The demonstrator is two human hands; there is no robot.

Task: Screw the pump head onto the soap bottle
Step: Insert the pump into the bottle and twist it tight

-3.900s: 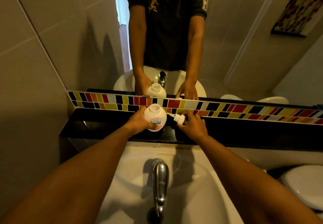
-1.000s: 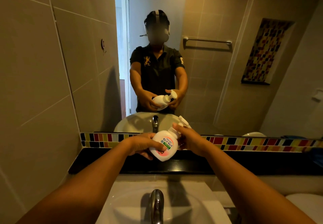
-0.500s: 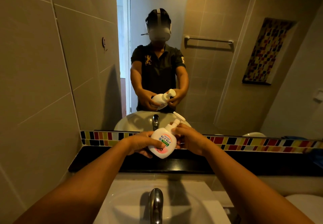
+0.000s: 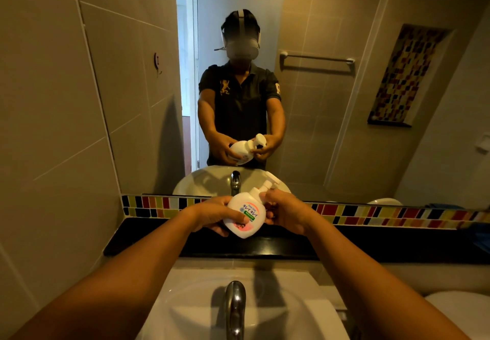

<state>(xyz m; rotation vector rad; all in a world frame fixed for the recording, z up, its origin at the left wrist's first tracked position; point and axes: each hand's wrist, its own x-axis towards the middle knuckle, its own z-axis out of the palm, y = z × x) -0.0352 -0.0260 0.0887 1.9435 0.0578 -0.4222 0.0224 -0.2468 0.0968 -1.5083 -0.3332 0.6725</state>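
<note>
Left hand [image 4: 212, 215]: fingers wrap the lower body of the white rounded plastic soap bottle [image 4: 245, 217], thumb across its printed label; a closed grip on the bottle.
Right hand [image 4: 287, 213]: fingers curled closed around the bottle's neck, at the base of the white plastic pump head [image 4: 266, 187].
Soap bottle: held in the air between the two sets of fingers, tilted so its top leans up and away to the right; the label reads upside down from here; pink patch near the base.
Pump head: sits on the bottle's neck, just beyond the right fingers, nozzle pointing away and right. How far it is threaded on I cannot tell.
Black glossy tabletop [image 4: 397, 244]: below and beyond the fingers, not touching the bottle.
Strip of multicoloured mosaic tiles [image 4: 371, 213]: behind the fingers, along the mirror's lower edge.
Chrome tap [image 4: 234, 305]: nearer than the fingers, over the white ceramic basin [image 4: 191, 310].
Wall mirror [image 4: 318, 100]: reflects both hands closed on the bottle.
</note>
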